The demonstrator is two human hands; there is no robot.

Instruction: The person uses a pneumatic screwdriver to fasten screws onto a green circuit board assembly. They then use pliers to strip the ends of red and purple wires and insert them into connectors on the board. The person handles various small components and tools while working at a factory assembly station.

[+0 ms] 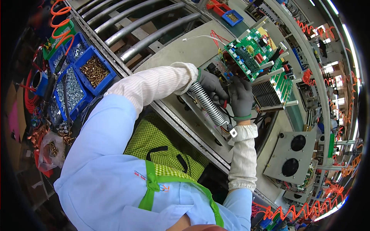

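Observation:
Both my hands wear grey gloves and meet over an electronic unit on the bench. My left hand (212, 86) has its fingers curled together beside a small red part (225, 103); what they grip is hidden. Close by, my right hand (241, 95) bends its fingers down among the wires and parts, its fingertips out of sight. A green circuit board (249, 54) stands just beyond both hands, next to a dark finned heat sink (266, 94). A silver coil spring (208, 104) with a metal tab crosses in front of my left wrist. Black cables run below my right hand.
Left of me, blue bins hold brass screws (93, 72) and silver fasteners (70, 89). Metal rollers (148, 38) lie at the far left. A grey panel with two round black fans (293, 154) sits to the right. Orange coiled hoses (304, 211) hang at the sides.

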